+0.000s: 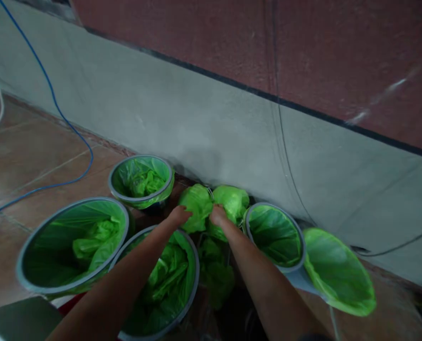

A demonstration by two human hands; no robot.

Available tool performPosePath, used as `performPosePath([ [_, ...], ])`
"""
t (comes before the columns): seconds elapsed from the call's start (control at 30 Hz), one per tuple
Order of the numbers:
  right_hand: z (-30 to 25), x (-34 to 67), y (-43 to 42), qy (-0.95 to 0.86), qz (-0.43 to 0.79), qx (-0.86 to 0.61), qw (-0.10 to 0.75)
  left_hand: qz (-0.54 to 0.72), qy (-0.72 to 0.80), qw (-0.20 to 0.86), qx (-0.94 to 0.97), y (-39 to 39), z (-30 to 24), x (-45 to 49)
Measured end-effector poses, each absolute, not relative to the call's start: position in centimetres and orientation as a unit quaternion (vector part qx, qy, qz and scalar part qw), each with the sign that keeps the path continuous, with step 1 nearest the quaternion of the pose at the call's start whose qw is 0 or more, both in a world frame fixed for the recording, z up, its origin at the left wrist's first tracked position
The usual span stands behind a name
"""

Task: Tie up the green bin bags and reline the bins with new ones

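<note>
Both my arms reach forward toward the wall, over a cluster of bins. My left hand [180,216] is closed on the edge of a crumpled green plastic bag [197,204]. Just to its right, my right hand [218,215] is closed on another bunched part of green plastic [232,201]; its fingertips are hidden. A thin wire-like rim shows between the two bunches. Below my hands, more green plastic [214,270] hangs in shadow. Close under my left forearm stands a grey-rimmed bin [196,279] lined with a green bag.
More lined bins stand at far left [20,270], behind it [113,192], and right of my right hand [301,237]. A tilted green-lined bin [339,274] leans at the right. A blue cable [52,94] crosses the tiled floor [36,151]; a thin dark cable [287,161] hangs along the wall.
</note>
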State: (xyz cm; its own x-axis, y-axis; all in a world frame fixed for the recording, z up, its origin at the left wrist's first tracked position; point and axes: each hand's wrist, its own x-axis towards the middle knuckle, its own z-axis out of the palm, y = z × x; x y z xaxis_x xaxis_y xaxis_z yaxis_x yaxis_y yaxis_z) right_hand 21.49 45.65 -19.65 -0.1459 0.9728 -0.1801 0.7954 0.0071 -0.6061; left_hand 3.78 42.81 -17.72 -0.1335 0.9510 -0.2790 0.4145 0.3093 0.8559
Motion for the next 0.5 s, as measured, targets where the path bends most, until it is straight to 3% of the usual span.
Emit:
performPosePath([
  [0.1, -21.0, 20.8, 43.4, -0.684, 0.279, -0.667, 0.092, 0.242, 0.701, 0.434, 0.512, 43.0, -18.4, 3.8],
  [0.2, -20.2, 20.0, 41.9, -0.706, 0.270, -0.649, 0.088, 0.225, 0.689, 0.433, 0.536, 42.6, -17.0, 4.1],
  [0.4, -16.2, 19.6, 37.1, -0.707, 0.281, -0.618, 0.199, 0.371, 0.618, 0.498, 0.482, 37.1, -12.9, 2.1],
  [0.5, -15.4, 20.0, 31.7, -0.655, 0.310, -0.633, 0.273, 0.408, 0.645, 0.480, 0.433, 32.2, -12.7, 0.0],
])
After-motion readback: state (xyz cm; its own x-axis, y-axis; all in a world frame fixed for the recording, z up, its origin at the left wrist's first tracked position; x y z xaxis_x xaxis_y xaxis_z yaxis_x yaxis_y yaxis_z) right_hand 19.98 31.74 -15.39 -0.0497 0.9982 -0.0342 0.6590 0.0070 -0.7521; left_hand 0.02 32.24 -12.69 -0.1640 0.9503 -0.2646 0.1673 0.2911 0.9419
